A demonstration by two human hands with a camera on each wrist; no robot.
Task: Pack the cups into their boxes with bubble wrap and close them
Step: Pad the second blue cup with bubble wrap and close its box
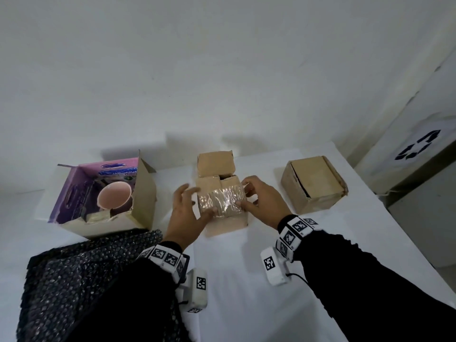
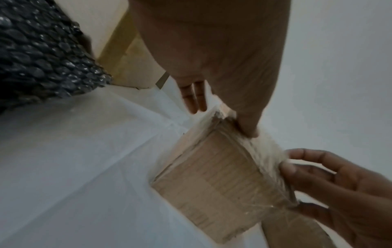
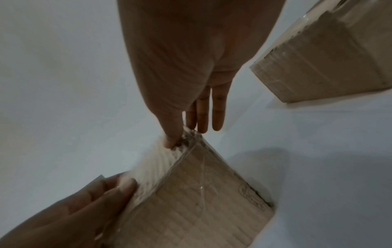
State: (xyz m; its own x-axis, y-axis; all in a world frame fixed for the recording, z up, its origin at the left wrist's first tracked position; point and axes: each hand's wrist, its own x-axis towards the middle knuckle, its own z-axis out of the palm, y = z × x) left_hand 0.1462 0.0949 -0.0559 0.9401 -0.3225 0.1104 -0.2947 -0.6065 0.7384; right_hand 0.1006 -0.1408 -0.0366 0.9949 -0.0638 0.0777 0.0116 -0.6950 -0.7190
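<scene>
A small brown cardboard box (image 1: 224,224) (image 2: 212,184) (image 3: 201,209) stands mid-table, its far flap upright. Its near flap (image 1: 222,201), covered in shiny tape, lies over the top. My left hand (image 1: 195,204) (image 2: 233,100) presses its thumb on the flap's left corner, fingers spread straight beside the box. My right hand (image 1: 246,193) (image 3: 186,120) pinches the flap's right edge, thumb on top. What is inside this box is hidden. A pink cup (image 1: 113,197) sits in an open purple box (image 1: 74,193) at the left. Black bubble wrap (image 1: 81,280) (image 2: 38,50) lies near left.
A second brown box (image 1: 313,181) (image 3: 328,58) with its flaps folded down stands at the right. Beyond the table's right edge is a white bin (image 1: 417,149) with a recycling symbol. A white wall runs behind the table.
</scene>
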